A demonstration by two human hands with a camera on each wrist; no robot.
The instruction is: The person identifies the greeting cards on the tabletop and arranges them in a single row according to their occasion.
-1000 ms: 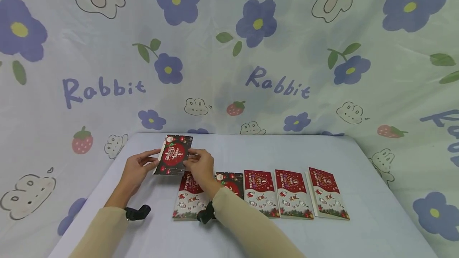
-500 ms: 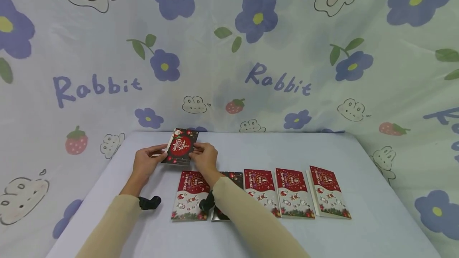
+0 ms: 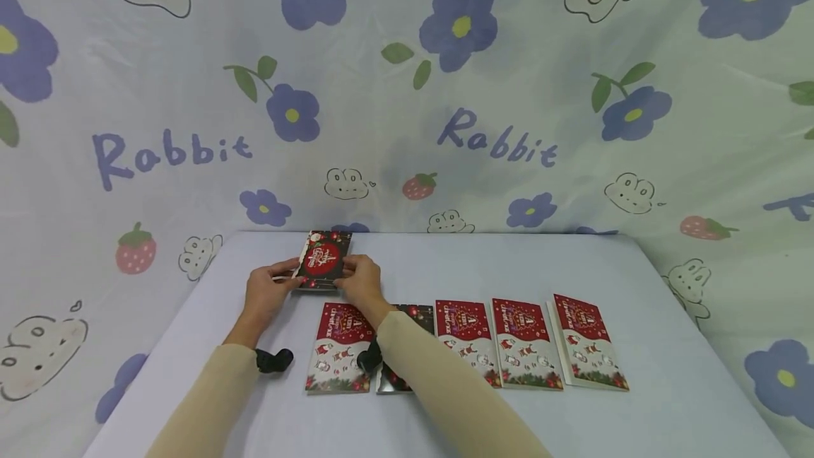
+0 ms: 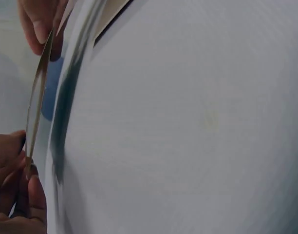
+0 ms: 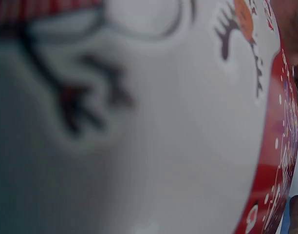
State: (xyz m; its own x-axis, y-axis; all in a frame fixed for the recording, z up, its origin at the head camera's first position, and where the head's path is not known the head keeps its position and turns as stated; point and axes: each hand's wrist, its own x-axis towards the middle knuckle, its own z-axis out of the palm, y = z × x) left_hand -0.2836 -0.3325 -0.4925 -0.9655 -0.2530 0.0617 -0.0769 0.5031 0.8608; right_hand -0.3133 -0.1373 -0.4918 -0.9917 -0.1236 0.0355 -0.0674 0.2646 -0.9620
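Observation:
Both hands hold a dark Christmas card (image 3: 323, 260) with a red circle on its front, above the back left of the table. The left hand (image 3: 267, 297) pinches its left edge, thumb in front. At the right edge, the right hand (image 3: 364, 281) pinches it between thumb and fingers. In the left wrist view the card (image 4: 37, 97) shows edge-on, between the left hand (image 4: 17, 185) and the right hand (image 4: 41, 24). Under the right wrist lies a red-and-white Christmas card (image 3: 340, 348), which fills most of the right wrist view as a close red-and-white card (image 5: 188, 122).
A row of cards lies on the white table (image 3: 280, 423). Another dark card (image 3: 396, 382) is partly hidden by the right sleeve. Red-and-white cards (image 3: 467, 338), (image 3: 526, 345) and a slightly raised-cover card (image 3: 588, 345) continue rightward. A patterned curtain (image 3: 381, 90) hangs behind.
Both hands have carried the dark card rightward and farther back from its place a second ago. Over the last half second it moved only slightly. The cards in the row stayed put.

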